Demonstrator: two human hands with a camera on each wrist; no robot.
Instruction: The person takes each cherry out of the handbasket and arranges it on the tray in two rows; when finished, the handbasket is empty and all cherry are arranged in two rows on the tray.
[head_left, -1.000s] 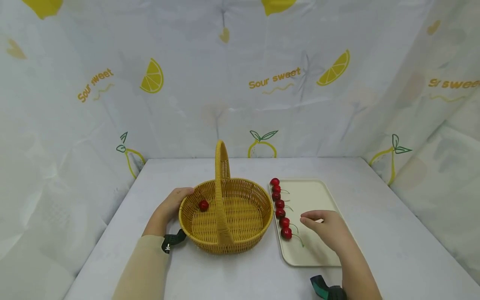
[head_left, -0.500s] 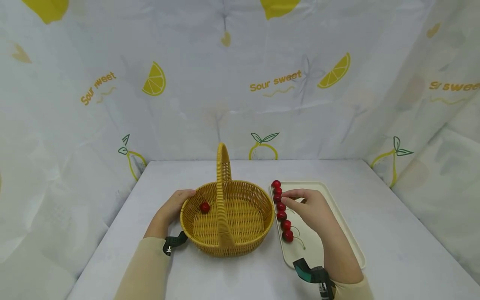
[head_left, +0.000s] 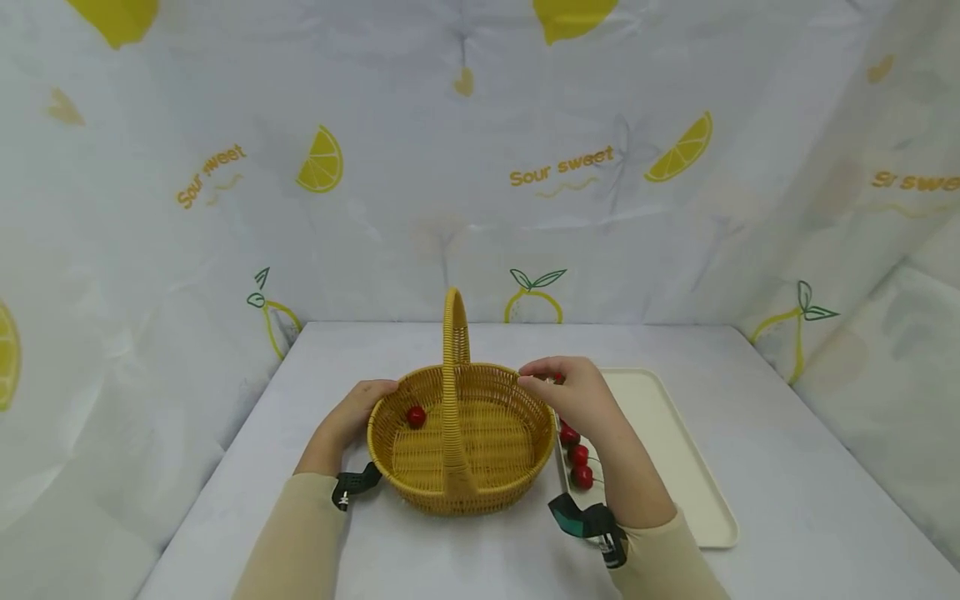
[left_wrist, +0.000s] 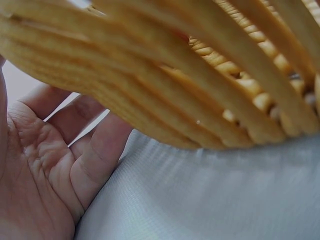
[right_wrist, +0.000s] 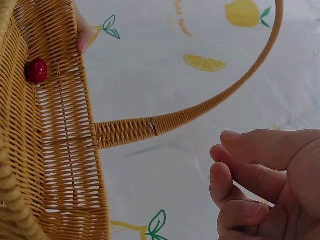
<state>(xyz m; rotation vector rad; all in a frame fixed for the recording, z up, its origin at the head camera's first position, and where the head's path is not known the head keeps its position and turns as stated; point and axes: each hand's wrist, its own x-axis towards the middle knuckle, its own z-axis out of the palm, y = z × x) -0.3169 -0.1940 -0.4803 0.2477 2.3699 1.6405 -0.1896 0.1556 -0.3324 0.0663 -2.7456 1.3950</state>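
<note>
A golden wicker basket with a tall arched handle stands on the table. One red cherry lies inside it at the left; the right wrist view shows that cherry too. My left hand touches the basket's left rim, its fingers against the outer side. Above the basket's right rim hovers my right hand, its fingers loosely bent. In the right wrist view I see nothing between thumb and fingertips. Several cherries line the tray's left edge, partly hidden by this hand.
A cream tray lies right of the basket, under my right forearm. Behind the table hangs a white curtain with lemon prints. Black straps sit on both wrists.
My right hand has moved left from over the tray, past the row of cherries, to the basket's right rim. My left hand stays at the basket. The head view has shifted slightly.
</note>
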